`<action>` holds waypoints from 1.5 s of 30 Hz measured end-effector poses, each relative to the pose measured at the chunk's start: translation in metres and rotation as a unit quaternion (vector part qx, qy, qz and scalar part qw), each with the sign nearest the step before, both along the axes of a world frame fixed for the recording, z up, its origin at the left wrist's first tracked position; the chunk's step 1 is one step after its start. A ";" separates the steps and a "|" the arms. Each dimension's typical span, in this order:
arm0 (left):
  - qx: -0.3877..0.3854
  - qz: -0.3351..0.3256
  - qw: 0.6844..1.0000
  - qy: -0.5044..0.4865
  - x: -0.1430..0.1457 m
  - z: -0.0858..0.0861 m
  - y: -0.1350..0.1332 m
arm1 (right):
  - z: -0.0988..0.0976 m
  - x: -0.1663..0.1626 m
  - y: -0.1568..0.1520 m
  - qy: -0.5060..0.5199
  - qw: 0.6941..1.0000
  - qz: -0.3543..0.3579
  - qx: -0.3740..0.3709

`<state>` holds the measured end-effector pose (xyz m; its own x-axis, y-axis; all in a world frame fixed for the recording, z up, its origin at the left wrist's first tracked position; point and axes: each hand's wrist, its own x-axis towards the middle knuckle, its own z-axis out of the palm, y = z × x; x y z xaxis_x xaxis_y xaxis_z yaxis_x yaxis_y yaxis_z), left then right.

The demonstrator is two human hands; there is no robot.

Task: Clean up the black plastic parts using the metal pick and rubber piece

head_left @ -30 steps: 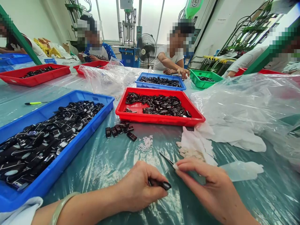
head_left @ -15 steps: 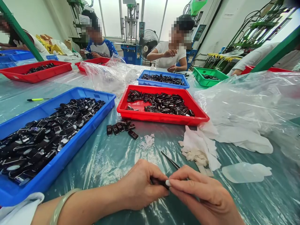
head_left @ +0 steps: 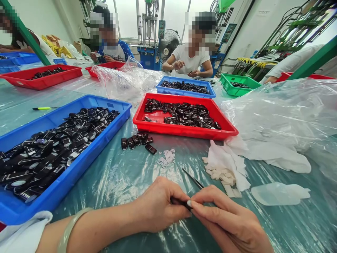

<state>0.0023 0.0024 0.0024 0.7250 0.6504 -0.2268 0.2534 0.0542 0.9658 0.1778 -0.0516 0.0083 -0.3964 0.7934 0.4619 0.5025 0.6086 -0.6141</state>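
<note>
My left hand (head_left: 164, 205) is closed around a small black oblong piece (head_left: 181, 203), mostly hidden by the fingers. It resembles the black key-fob-like pieces (head_left: 150, 149) on the table. My right hand (head_left: 229, 218) holds dark metal tweezers (head_left: 192, 177), which stick out past its fingers toward the far left. The thumb and forefinger of that hand meet at the near end of the black piece, with a small white spot between them; whether it is a fingernail or a scrap I cannot tell. White scraps (head_left: 166, 158) lie beyond my hands.
A blue tray (head_left: 105, 149) at left and a red tray (head_left: 184, 130) ahead hold many black pieces. Right of centre lie white cloths (head_left: 226, 161) and a translucent bottle (head_left: 276, 194). Plastic sheeting (head_left: 284, 116) covers the right. Co-workers sit across the table.
Both hands stay together on the black piece, with only a slight shift of the fingers. The camera view has moved slightly. The co-worker opposite has lowered a raised hand.
</note>
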 end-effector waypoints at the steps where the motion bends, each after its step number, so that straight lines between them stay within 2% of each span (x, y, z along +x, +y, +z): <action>1: 0.005 0.001 1.000 0.000 0.000 0.000 0.000 | 0.001 0.000 0.000 -0.002 1.000 -0.001 -0.001; 10: 0.016 -0.005 1.000 0.006 -0.001 -0.001 0.001 | 0.002 -0.003 -0.002 -0.012 1.000 -0.006 -0.014; 16: 0.025 -0.006 1.000 0.001 0.000 -0.001 0.002 | 0.000 -0.003 -0.004 -0.027 1.000 0.012 0.012; 20: 0.002 -0.001 1.000 -0.003 0.001 0.001 0.002 | -0.006 -0.002 -0.003 -0.022 0.999 0.014 0.019; 23: -0.023 0.009 1.000 -0.006 0.001 -0.001 0.001 | -0.002 -0.002 0.001 -0.030 0.999 0.009 0.028; 26: -0.043 0.015 0.999 -0.010 0.001 -0.002 0.000 | 0.007 -0.001 0.006 -0.015 1.000 0.008 -0.009; 29: -0.045 0.016 0.999 -0.008 0.001 -0.003 0.000 | 0.013 0.001 0.012 0.001 0.998 -0.036 -0.045; 32: -0.026 0.018 1.000 -0.003 0.001 -0.003 0.000 | 0.013 0.001 0.024 -0.039 0.995 -0.085 -0.041; 38: 0.011 0.016 1.000 0.001 0.000 -0.005 0.000 | -0.001 -0.012 0.059 -0.136 0.985 -0.095 -0.038; 45: 0.014 0.010 1.000 0.007 -0.002 -0.009 0.001 | -0.016 -0.023 0.084 -0.268 0.952 -0.137 -0.051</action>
<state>0.0004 0.0036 -0.0067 0.7081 0.6716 -0.2178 0.2658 0.0322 0.9635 0.1545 0.0327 -0.0082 -0.3255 0.9309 0.1656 0.8916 0.3605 -0.2740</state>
